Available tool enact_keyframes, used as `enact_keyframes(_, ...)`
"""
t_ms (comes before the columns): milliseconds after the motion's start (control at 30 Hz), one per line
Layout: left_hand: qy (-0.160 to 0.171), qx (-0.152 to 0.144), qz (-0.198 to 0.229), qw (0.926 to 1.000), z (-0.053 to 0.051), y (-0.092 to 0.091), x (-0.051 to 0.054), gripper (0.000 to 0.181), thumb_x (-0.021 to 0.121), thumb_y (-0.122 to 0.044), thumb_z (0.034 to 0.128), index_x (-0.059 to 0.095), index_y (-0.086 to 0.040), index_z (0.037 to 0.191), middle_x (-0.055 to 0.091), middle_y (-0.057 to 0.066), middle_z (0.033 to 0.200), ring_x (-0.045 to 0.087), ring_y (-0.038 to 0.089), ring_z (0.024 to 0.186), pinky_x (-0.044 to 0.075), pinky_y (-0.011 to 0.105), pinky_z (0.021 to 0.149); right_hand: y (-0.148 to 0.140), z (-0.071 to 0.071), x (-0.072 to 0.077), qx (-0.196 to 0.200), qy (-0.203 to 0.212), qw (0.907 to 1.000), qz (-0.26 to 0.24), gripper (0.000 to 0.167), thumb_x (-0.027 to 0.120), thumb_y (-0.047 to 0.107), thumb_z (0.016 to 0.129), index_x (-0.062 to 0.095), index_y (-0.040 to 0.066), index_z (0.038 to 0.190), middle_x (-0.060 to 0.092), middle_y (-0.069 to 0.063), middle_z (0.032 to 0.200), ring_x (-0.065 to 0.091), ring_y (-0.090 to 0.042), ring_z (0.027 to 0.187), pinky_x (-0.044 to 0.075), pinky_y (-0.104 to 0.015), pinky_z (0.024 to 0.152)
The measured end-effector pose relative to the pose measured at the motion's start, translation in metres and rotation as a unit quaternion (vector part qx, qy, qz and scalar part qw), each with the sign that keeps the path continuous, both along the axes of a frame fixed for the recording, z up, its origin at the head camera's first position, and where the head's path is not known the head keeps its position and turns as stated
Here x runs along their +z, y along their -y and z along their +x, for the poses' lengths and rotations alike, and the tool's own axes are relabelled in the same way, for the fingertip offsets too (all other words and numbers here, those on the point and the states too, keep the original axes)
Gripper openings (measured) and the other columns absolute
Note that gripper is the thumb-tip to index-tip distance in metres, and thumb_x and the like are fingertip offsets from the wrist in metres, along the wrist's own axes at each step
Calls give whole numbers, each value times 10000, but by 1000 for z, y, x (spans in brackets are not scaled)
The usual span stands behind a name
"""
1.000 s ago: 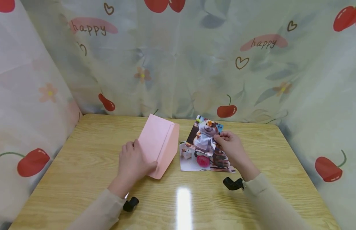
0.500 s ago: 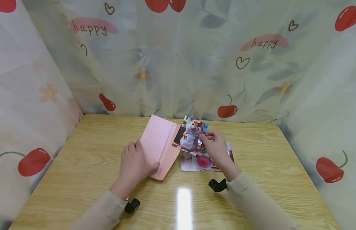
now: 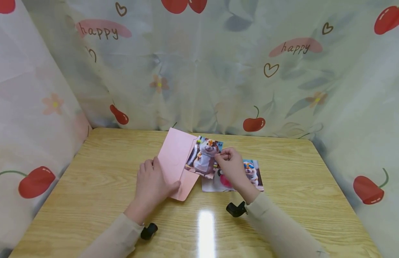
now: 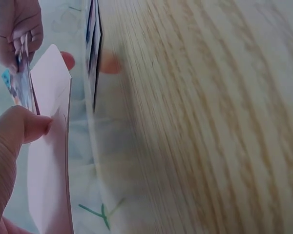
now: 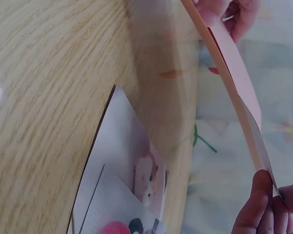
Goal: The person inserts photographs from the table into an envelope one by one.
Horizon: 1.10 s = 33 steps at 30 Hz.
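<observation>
A pink envelope (image 3: 175,152) with its flap unfolded to the right is gripped at its left side by my left hand (image 3: 152,182), thumb across the front near the lower edge. My right hand (image 3: 233,168) pinches the right edge of a hamster photo (image 3: 204,156), whose left edge lies at the envelope's mouth, over the flap. How far the photo reaches inside, I cannot tell. In the right wrist view the photo's edge (image 5: 256,126) runs along the flap (image 5: 219,63). Beneath my right hand, other overlapping photos (image 3: 252,173) lie on the table.
The wooden table (image 3: 89,172) runs back to a patterned curtain (image 3: 199,71) with cherries and hearts, which also hangs at both sides. Black devices are strapped at the left wrist (image 3: 149,231) and right wrist (image 3: 236,209).
My right hand has moved left with the hamster photo, from above the other photos to the envelope's mouth. My left hand and the envelope have barely moved.
</observation>
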<state>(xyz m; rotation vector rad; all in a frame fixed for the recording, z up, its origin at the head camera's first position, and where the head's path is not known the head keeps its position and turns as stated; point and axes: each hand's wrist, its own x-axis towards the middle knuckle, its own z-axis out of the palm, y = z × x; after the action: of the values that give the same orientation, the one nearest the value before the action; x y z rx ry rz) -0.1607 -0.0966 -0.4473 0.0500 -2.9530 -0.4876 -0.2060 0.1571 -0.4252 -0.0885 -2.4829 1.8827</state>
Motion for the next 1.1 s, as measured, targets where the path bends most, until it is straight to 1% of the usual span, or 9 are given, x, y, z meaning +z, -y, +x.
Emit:
enact_keyframes(100, -60, -27, 20, 10000, 0, 0, -2, 1141, 745, -651, 624, 337, 108, 1373, 422, 284, 1224, 387, 406, 1105, 351, 514, 958, 3, 1, -1, 77, -23, 10000, 6, 216, 668, 190, 915, 554, 43, 1025, 604, -103, 858, 625, -228, 722, 453, -300, 563)
enact_keyframes(300, -124, -12, 76, 9999, -1, -1, -3, 1146, 734, -663, 631, 334, 107, 1379, 418, 287, 1238, 381, 407, 1113, 352, 519, 966, 8, 2, -1, 244, -75, 9997, 44, 201, 677, 182, 903, 566, 43, 994, 615, -107, 843, 653, -235, 698, 463, -307, 567)
enact_keyframes(467, -144, -38, 70, 9999, -2, -2, -3, 1146, 723, -683, 630, 341, 104, 1371, 425, 281, 1225, 387, 402, 1100, 356, 513, 956, 11, 3, -1, 479, -81, 9988, 17, 196, 680, 181, 901, 576, 34, 980, 638, -115, 837, 657, -278, 709, 525, -387, 655)
enact_keyframes(567, -101, -65, 87, 9999, -2, -3, -3, 1154, 725, -682, 633, 330, 107, 1377, 421, 288, 1231, 389, 407, 1108, 350, 514, 960, 12, 3, 0, 598, -8, 9980, -207, 210, 687, 198, 904, 587, 34, 988, 638, -131, 856, 662, -323, 745, 530, -487, 745)
enact_keyframes(633, -72, -61, 91, 9999, -2, -3, -2, 1163, 728, -679, 634, 320, 110, 1385, 415, 293, 1241, 386, 411, 1119, 347, 517, 967, 12, 4, 0, 665, 63, 9971, -370, 220, 687, 217, 908, 596, 42, 1004, 639, -136, 878, 664, -327, 761, 519, -514, 778)
enact_keyframes(767, -86, -24, 28, 10000, -2, -2, -2, 1167, 735, -670, 639, 312, 117, 1389, 407, 301, 1249, 385, 417, 1132, 349, 521, 972, 14, 5, 4, 798, 219, 9941, -705, 230, 670, 238, 923, 613, 56, 1052, 650, -148, 913, 674, -296, 761, 514, -530, 795)
enact_keyframes(933, -134, 23, -27, 9999, -1, -2, -2, 1155, 743, -662, 635, 322, 118, 1376, 408, 301, 1237, 390, 415, 1113, 357, 519, 956, 19, 4, 4, 997, 439, 9878, -1115, 243, 640, 173, 942, 592, 14, 1119, 684, -176, 936, 682, -292, 746, 492, -575, 810)
enact_keyframes(1000, -181, 16, 6, 9998, -1, -2, -3, 1147, 745, -664, 627, 332, 115, 1360, 417, 300, 1217, 400, 413, 1093, 364, 516, 937, 21, 3, 2, 1009, 508, 9877, -1085, 246, 634, 149, 943, 582, 1, 1133, 694, -173, 940, 686, -311, 750, 495, -574, 802)
enact_keyframes(1100, -216, -9, 88, 9997, -2, -3, -3, 1138, 743, -674, 615, 345, 111, 1336, 431, 297, 1186, 419, 407, 1064, 382, 507, 912, 23, 2, -1, 910, 585, 9910, -783, 252, 637, 154, 941, 585, 6, 1137, 707, -158, 918, 687, -370, 770, 517, -552, 762)
